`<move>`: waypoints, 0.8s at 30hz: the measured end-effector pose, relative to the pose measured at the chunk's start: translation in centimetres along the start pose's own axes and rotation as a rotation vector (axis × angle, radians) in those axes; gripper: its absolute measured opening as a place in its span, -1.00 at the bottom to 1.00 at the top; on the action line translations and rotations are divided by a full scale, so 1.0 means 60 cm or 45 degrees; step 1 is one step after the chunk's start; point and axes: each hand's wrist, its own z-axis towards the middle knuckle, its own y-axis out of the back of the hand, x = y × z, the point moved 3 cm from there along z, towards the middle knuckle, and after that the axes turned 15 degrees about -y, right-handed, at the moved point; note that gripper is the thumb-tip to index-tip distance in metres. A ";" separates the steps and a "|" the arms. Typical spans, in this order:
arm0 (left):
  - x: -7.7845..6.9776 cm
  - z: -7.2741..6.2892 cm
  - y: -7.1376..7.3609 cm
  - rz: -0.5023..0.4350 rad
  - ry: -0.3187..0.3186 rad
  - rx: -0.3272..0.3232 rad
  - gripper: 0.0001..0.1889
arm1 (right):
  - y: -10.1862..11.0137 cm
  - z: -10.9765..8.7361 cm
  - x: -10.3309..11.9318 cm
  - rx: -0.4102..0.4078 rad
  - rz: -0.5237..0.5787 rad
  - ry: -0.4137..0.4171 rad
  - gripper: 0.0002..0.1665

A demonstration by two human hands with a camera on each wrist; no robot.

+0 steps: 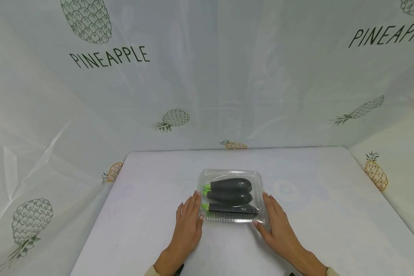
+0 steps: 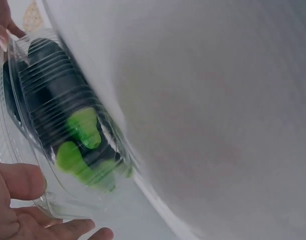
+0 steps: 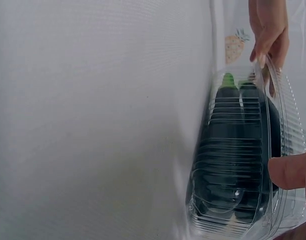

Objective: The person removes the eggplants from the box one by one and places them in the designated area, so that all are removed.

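Note:
A clear plastic clamshell box (image 1: 258, 177) sits at the middle of the white table, its lid closed over several dark eggplants (image 1: 229, 197) with bright green stem ends. At the box's left side, my left hand (image 1: 187, 226) holds the edge, thumb at the near corner and fingers along the side. My right hand (image 1: 279, 228) holds the opposite edge, its thumb near the front right corner. In the left wrist view the green stem ends (image 2: 84, 128) face the left hand. The ribbed wall (image 3: 232, 145) shows close up in the right wrist view, where the right fingers are mostly hidden.
The white tabletop (image 1: 141, 184) spreads around the box on all sides. Behind it and along both sides hangs a pale sheet (image 1: 207, 76) printed with pineapples and lettering.

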 end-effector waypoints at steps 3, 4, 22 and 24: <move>0.000 0.001 0.001 0.015 0.011 0.003 -0.34 | 0.000 0.001 0.001 -0.007 -0.004 0.007 0.12; 0.000 0.002 0.001 0.038 0.014 0.006 -0.35 | 0.000 0.001 0.001 -0.011 -0.005 0.011 0.11; 0.000 0.001 0.001 0.148 0.073 0.077 -0.35 | 0.001 0.003 0.005 -0.066 -0.041 0.018 0.04; 0.000 0.002 0.002 0.147 0.069 0.077 -0.35 | 0.000 0.004 0.006 -0.081 -0.043 0.021 0.00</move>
